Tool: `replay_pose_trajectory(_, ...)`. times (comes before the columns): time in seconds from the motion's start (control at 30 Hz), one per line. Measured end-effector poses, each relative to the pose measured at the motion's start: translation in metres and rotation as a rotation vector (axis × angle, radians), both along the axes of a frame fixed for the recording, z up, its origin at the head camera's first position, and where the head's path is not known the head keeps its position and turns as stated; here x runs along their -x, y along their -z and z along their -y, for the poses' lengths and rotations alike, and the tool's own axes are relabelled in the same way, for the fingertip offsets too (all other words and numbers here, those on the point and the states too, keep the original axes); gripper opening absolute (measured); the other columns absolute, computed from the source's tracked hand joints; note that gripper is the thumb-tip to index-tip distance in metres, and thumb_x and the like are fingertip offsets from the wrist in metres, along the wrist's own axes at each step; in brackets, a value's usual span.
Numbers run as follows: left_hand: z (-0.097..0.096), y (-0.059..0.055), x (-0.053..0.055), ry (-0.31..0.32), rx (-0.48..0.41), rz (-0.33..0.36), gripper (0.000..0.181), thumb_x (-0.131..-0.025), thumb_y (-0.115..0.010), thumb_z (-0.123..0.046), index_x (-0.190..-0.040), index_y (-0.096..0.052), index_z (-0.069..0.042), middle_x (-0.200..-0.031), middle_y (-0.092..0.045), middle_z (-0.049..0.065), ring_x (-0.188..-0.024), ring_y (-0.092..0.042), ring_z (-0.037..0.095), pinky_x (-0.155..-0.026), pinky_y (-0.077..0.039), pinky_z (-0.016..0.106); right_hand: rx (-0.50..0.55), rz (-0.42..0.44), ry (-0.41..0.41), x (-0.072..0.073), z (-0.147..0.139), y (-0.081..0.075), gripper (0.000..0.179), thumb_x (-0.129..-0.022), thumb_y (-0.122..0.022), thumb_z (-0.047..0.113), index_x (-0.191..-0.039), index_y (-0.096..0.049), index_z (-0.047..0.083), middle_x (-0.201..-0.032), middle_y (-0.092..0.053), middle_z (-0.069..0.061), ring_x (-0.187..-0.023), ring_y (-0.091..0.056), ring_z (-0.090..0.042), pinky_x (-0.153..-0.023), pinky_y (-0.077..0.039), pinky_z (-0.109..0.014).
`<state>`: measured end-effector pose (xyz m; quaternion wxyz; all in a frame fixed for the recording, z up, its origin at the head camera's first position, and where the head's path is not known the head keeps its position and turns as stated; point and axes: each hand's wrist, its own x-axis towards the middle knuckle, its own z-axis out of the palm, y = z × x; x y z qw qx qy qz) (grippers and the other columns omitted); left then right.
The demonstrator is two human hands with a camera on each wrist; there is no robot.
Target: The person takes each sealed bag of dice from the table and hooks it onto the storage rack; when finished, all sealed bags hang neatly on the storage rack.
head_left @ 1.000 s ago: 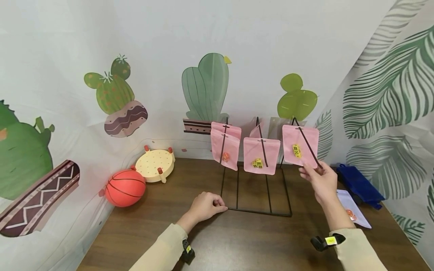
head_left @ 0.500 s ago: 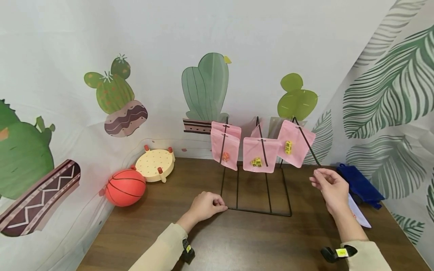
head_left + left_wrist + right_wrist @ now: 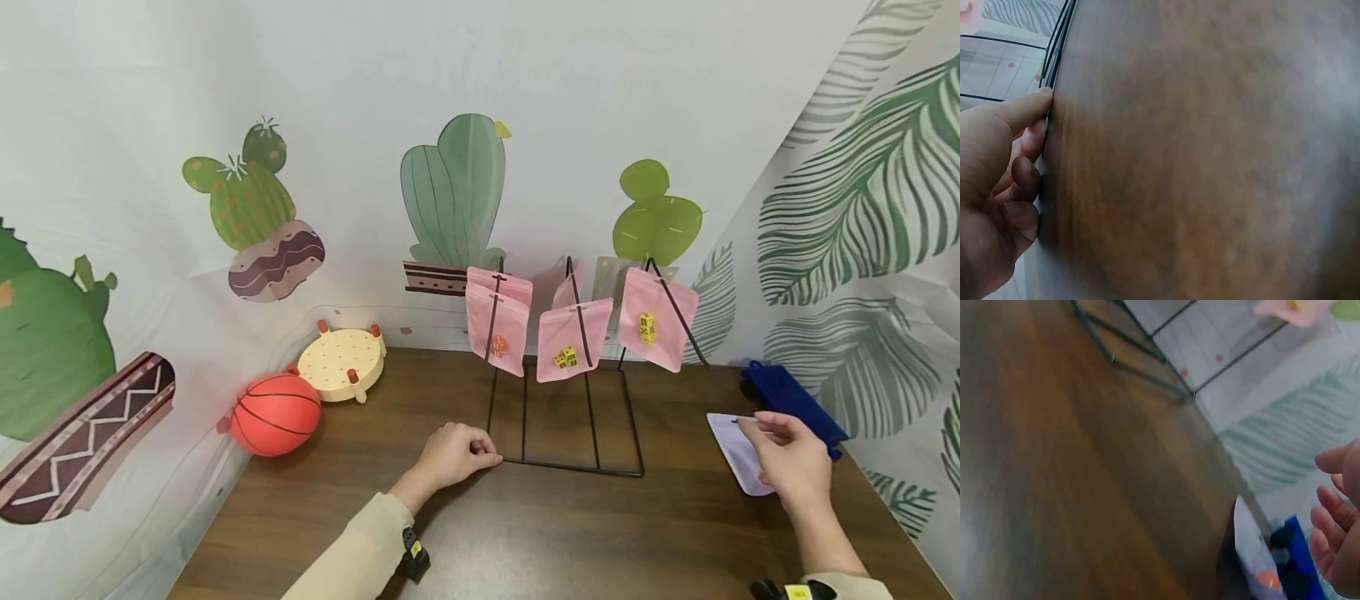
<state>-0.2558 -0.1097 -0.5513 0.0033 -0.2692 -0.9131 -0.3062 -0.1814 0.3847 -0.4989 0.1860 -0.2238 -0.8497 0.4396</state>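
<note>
A black wire display rack (image 3: 581, 469) stands on the table, with several pink zip bags on its prongs. My left hand (image 3: 456, 454) pinches the front left corner of its base; in the left wrist view the thumb (image 3: 1032, 106) lies along the wire. On the right prong hangs a pink bag (image 3: 675, 300) with yellow dice in it; the middle bag (image 3: 588, 321) also shows yellow dice, the left one (image 3: 510, 312) red dice. My right hand (image 3: 795, 462) hovers over a lavender bag (image 3: 731, 454) with red dice lying on the table. Its fingers are loosely bent and hold nothing.
A dark blue cloth pouch (image 3: 795, 400) lies behind the lavender bag, near the right wall. On the left are a small red basketball (image 3: 276, 415) and a round cream pegged board (image 3: 341, 364). A printed cloth wall (image 3: 562, 100) closes the back.
My right hand has let go of the pink bag at the right prong and moved down and right to the lavender bag. The hanging bags have swung slightly. The left hand stays put.
</note>
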Motion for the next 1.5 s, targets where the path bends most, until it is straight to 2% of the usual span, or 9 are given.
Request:
replay_pose_trajectory(0.1, 0.000, 0.000, 0.000, -0.001, 0.002, 0.001, 0.012, -0.089, -0.083, -0.040, -0.080, -0.076, -0.035, -0.070, -0.060, -0.029, -0.064, -0.056, -0.003, -0.059, -0.045, 0.025, -0.084, 0.070, -0.003, -0.007, -0.010, 0.005, 0.051, -0.094, -0.075, 0.041, -0.125, -0.065, 0.000, -0.078, -0.062, 0.028, -0.056, -0.065, -0.003, -0.052, -0.050, -0.023)
replay_pose_trajectory(0.17, 0.000, 0.000, 0.000, -0.003, 0.005, 0.001, 0.013, -0.089, -0.083, -0.041, -0.080, -0.076, -0.036, -0.070, -0.060, -0.029, -0.064, -0.056, -0.003, -0.059, -0.045, 0.026, -0.153, 0.126, -0.001, -0.011, -0.015, 0.007, 0.056, -0.094, -0.074, 0.044, -0.127, -0.064, -0.001, -0.083, -0.072, 0.011, -0.064, -0.068, -0.012, -0.064, -0.048, -0.027)
replay_pose_trajectory(0.23, 0.000, 0.000, 0.000, -0.003, 0.002, 0.002, 0.013, -0.089, -0.083, -0.041, -0.080, -0.076, -0.036, -0.070, -0.060, -0.029, -0.064, -0.056, -0.003, -0.059, -0.045, 0.026, -0.202, 0.180, -0.004, -0.014, -0.020, 0.009, 0.063, -0.094, -0.073, 0.048, -0.129, -0.062, -0.002, -0.093, -0.076, -0.009, -0.081, -0.070, -0.025, -0.072, -0.044, -0.038)
replay_pose_trajectory(0.27, 0.000, 0.000, 0.000, -0.003, 0.002, 0.003, 0.013, -0.089, -0.083, -0.041, -0.080, -0.075, -0.036, -0.070, -0.060, -0.029, -0.064, -0.056, -0.003, -0.058, -0.045, 0.026, -0.229, 0.200, -0.005, -0.016, -0.021, 0.010, 0.065, -0.093, -0.073, 0.050, -0.130, -0.062, -0.003, -0.104, -0.075, -0.018, -0.090, -0.068, -0.033, -0.074, -0.042, -0.042)
replay_pose_trajectory(0.37, 0.000, -0.001, -0.001, -0.002, -0.002, 0.008, 0.013, -0.089, -0.083, -0.040, -0.080, -0.075, -0.036, -0.070, -0.060, -0.029, -0.064, -0.056, -0.003, -0.058, -0.045, 0.025, -0.269, 0.234, -0.007, -0.019, -0.024, 0.015, 0.073, -0.091, -0.074, 0.053, -0.131, -0.060, -0.006, -0.125, -0.065, -0.030, -0.110, -0.055, -0.054, -0.081, -0.042, -0.057)
replay_pose_trajectory(0.57, -0.001, -0.002, -0.001, 0.005, -0.005, 0.011, 0.012, -0.090, -0.082, -0.039, -0.080, -0.076, -0.034, -0.071, -0.061, -0.029, -0.064, -0.057, -0.003, -0.060, -0.046, 0.025, -0.270, 0.338, -0.020, -0.022, -0.026, 0.021, 0.089, -0.088, -0.074, 0.061, -0.140, -0.051, -0.007, -0.139, -0.038, -0.048, -0.123, -0.033, -0.070, -0.094, -0.033, -0.071)
replay_pose_trajectory(0.7, -0.001, -0.001, -0.001, 0.007, -0.006, 0.008, 0.012, -0.090, -0.082, -0.039, -0.081, -0.076, -0.034, -0.071, -0.061, -0.029, -0.064, -0.057, -0.003, -0.060, -0.046, 0.025, -0.246, 0.412, -0.040, -0.023, -0.028, 0.023, 0.096, -0.088, -0.071, 0.065, -0.146, -0.042, -0.006, -0.139, -0.032, -0.050, -0.126, -0.028, -0.071, -0.095, -0.031, -0.073)
replay_pose_trajectory(1.2, 0.000, -0.001, -0.002, -0.004, -0.001, 0.005, 0.012, -0.089, -0.083, -0.040, -0.080, -0.076, -0.035, -0.071, -0.061, -0.030, -0.064, -0.057, -0.004, -0.060, -0.046, 0.025, -0.197, 0.504, -0.137, -0.018, -0.036, 0.019, 0.111, -0.086, -0.075, 0.064, -0.147, -0.025, -0.014, -0.142, -0.031, -0.050, -0.124, -0.037, -0.066, -0.099, -0.035, -0.071)
replay_pose_trajectory(1.5, 0.000, -0.001, -0.002, -0.002, -0.008, 0.004, 0.012, -0.089, -0.083, -0.040, -0.081, -0.076, -0.035, -0.071, -0.061, -0.030, -0.063, -0.056, -0.004, -0.059, -0.046, 0.025, -0.142, 0.425, -0.162, -0.020, -0.030, 0.018, 0.101, -0.088, -0.080, 0.048, -0.150, -0.027, -0.012, -0.146, -0.032, -0.048, -0.125, -0.039, -0.064, -0.097, -0.037, -0.069)
